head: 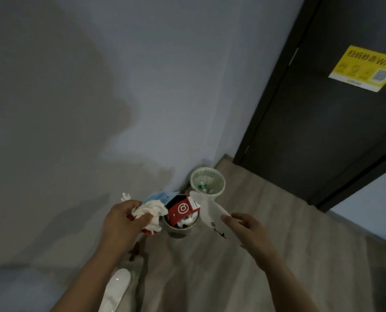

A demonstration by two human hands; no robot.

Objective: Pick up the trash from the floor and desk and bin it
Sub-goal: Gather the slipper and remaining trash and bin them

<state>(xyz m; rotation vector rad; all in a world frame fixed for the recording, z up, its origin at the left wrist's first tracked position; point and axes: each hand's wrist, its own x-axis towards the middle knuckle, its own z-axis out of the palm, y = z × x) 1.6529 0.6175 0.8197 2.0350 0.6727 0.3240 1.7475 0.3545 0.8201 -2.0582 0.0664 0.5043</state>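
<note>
Grip of the left hand [120, 221] is clenching crumpled white tissue [152, 210] at the rim of the full bin [177, 233]. Grip of the right hand [246, 228] is pinching a white sheet [210, 210] beside it. The yellow door sticker [365, 67] is showing "Wi-Fi"; the binned red carton [180, 209] is showing a ring logo.

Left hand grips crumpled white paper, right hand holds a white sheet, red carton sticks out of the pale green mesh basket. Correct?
One error: in the head view the red carton sticks out of the dark bin in front of the pale green mesh basket. The left hand grips crumpled white paper; the right hand holds a white sheet.
</note>
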